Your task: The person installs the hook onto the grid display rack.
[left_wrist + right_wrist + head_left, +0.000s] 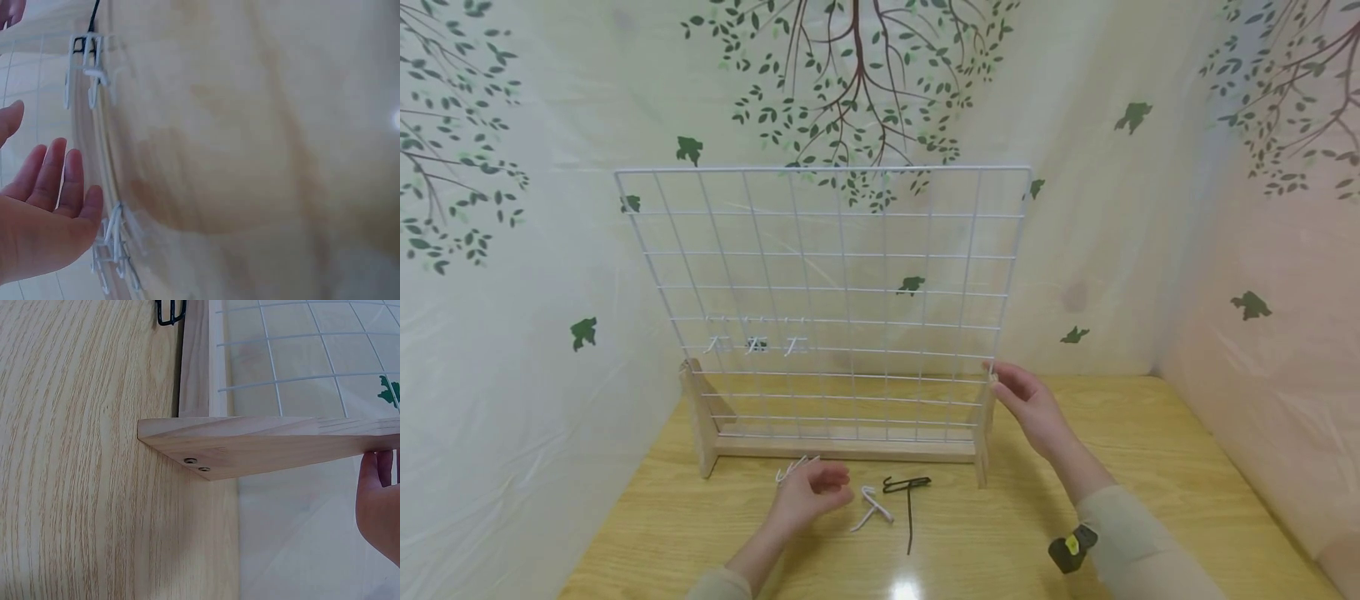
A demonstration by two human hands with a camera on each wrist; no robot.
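A white wire grid [862, 253] stands upright in a wooden stand [850, 451], three white hooks [792, 344] hanging on its lower left part. At the stand's right upright [269, 447], my right hand [1028, 406] has its fingertips against the top, by the grid's edge; the right wrist view shows them at the wood [380, 506]. My left hand [808, 497] hovers over the table with relaxed, slightly bent fingers and holds nothing. Beside it lie white hooks [872, 507] and a black hook [908, 485]; more white hooks [792, 471] lie behind it, partly hidden.
The wooden-patterned table [1120, 433] reaches back to a pale curtain [1090, 250] printed with branches and leaves. A small black and yellow object [1072, 548] is at my right sleeve.
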